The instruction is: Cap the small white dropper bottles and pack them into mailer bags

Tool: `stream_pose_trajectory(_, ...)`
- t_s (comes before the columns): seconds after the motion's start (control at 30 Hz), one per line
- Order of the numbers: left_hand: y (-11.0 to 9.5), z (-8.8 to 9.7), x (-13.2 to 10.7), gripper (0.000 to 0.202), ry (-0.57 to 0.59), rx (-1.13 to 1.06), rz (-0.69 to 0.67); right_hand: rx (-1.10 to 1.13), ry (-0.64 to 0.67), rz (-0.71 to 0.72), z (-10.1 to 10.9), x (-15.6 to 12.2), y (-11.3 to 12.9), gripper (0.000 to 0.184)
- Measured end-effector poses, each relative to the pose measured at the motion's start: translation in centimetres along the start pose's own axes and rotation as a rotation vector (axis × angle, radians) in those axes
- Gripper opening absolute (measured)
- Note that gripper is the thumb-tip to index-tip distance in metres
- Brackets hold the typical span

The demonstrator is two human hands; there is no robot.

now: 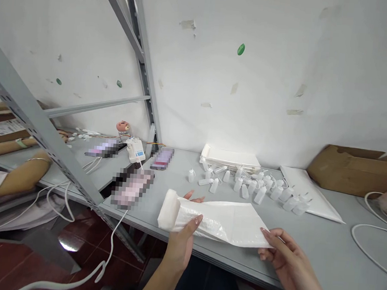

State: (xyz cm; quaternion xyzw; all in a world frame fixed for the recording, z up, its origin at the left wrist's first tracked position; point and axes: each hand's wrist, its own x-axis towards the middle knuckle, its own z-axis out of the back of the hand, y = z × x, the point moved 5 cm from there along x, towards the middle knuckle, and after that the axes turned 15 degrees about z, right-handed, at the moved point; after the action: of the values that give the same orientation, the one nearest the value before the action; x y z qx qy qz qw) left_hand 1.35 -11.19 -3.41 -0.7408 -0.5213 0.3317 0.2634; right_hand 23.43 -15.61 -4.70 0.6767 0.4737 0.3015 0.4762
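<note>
A white plastic bag (221, 221) is held flat over the front of the grey table (332, 250), one end folded over at the left. My left hand (182, 238) grips the bag near that folded end, thumb on top and fingers underneath. At the bag's right corner, my right hand (288, 255) pinches the edge. Beyond the bag, several small white bottles (250, 185) lie scattered on the table.
A stack of white bags (231, 158) lies by the wall, another flat white bag (310, 194) to the right. A cardboard box (355, 169) and white cable (371, 230) sit far right. Phones (133, 187) and a charger (135, 150) lie left, by a shelf post (46, 138). Another person's arms (18, 162) rest far left.
</note>
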Motion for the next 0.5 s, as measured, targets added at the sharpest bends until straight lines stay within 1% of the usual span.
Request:
stream_pose_trajectory(0.07,0.0,0.1,0.2,0.061,-0.016,-0.028,-0.005,-0.025,0.041,0.004,-1.0,-0.5,0.1,0.033)
stream_pose_trajectory(0.13,-0.5,0.3,0.6,0.063,-0.024,-0.069,0.003,-0.085,0.145,-0.010,-2.2,-1.1,0.2,0.035)
stream_pose_trajectory(0.2,-1.6,0.7,1.2,0.061,-0.057,-0.135,0.009,-0.212,0.296,-0.019,-3.1,-1.5,0.3,0.037)
stream_pose_trajectory(0.23,-2.3,1.0,1.4,0.058,-0.077,-0.171,0.011,-0.296,0.352,0.006,-3.2,-1.4,0.5,0.038)
stream_pose_trajectory(0.27,-3.1,1.3,1.7,0.055,-0.103,-0.198,0.015,-0.385,0.376,0.059,-3.1,-1.2,0.9,0.039)
stream_pose_trajectory(0.3,-3.9,1.6,2.0,0.054,-0.124,-0.216,0.024,-0.474,0.364,0.137,-2.8,-0.7,1.5,0.038)
stream_pose_trajectory(0.33,-4.5,1.7,2.2,0.053,-0.122,-0.221,0.054,-0.562,0.319,0.237,-2.3,0.0,2.3,0.037)
stream_pose_trajectory(0.37,-4.9,1.5,2.3,0.053,-0.086,-0.212,0.113,-0.647,0.251,0.346,-1.8,0.9,3.2,0.034)
stream_pose_trajectory(0.43,-4.8,0.4,2.3,0.055,0.058,-0.151,0.286,-0.833,0.142,0.541,-1.1,2.9,5.0,0.031)
stream_pose_trajectory(0.47,-4.2,-0.3,2.1,0.058,0.125,-0.121,0.391,-0.923,0.103,0.651,-1.0,4.0,5.8,0.030)
stream_pose_trajectory(0.5,-3.5,-1.0,1.7,0.060,0.191,-0.092,0.503,-1.000,0.094,0.740,-1.2,5.1,6.4,0.028)
